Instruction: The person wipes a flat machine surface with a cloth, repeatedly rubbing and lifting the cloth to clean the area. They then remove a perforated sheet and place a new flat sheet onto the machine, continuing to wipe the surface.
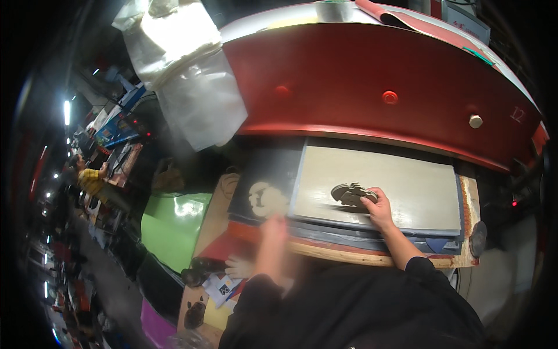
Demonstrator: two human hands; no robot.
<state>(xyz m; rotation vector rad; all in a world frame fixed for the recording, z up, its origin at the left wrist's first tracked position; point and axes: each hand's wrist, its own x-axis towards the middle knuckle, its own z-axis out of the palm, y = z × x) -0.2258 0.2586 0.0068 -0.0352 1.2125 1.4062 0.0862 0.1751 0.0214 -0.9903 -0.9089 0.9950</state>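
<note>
My right hand (381,210) pinches the edge of a dark oval piece (344,196) with jagged, wavy outlines, over a pale cream sheet (418,192). Whether it is one piece or several stacked ones, I cannot tell. My left hand (273,228) is smeared by motion, just below a cream cut-out shape (268,200) with curved lobes, which lies on a dark sheet (244,195) left of the cream one. Motion hides the left fingers. Below the cream sheet, more grey-blue sheets (349,228) are stacked on a wooden board (349,254).
A large red machine panel (325,81) with knobs rises behind the sheets. Clear plastic bags (200,93) hang at upper left. Further left lie green sheets (174,224), a pale glove (238,266) and small papers (221,289). A person in yellow (90,180) is far left.
</note>
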